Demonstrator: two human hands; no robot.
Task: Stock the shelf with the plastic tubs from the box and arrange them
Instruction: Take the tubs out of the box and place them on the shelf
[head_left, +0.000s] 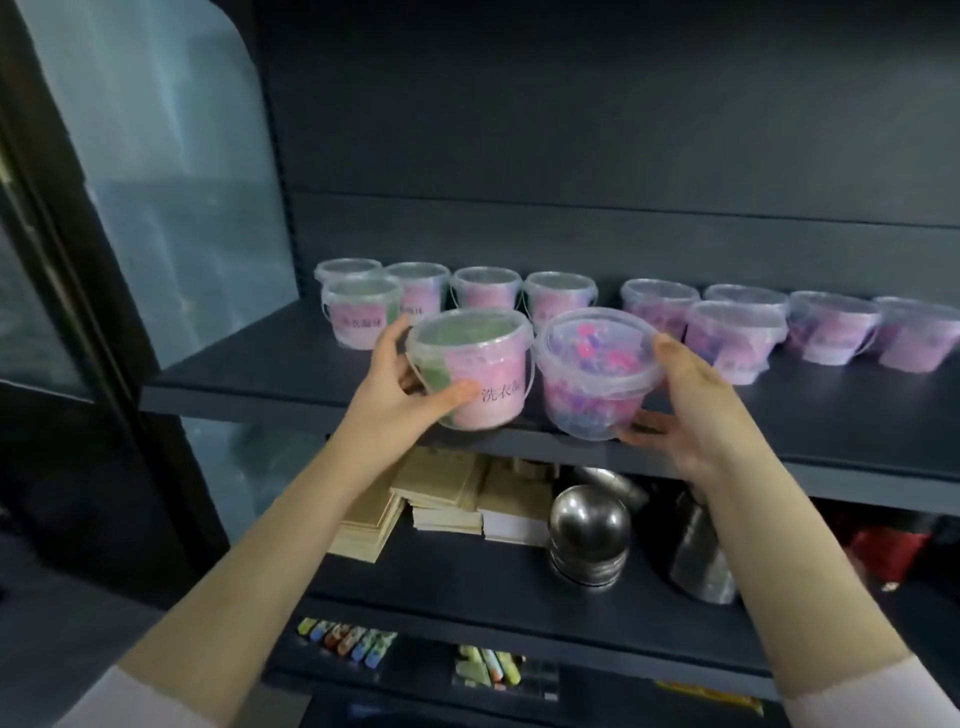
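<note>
Leftward, glass panel (171, 182); dark shelf (260, 374).

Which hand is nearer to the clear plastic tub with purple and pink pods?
Right. The right hand holds the pod tub from its right side; the left hand holds the pink-and-green tub beside it.

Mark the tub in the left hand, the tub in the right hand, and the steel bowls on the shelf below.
pink-and-green tub (488, 374), head view, on its pink side wall.
tub of purple pods (592, 400), head view, on its clear front wall.
steel bowls (589, 519), head view, on the top bowl's rounded surface.
</note>
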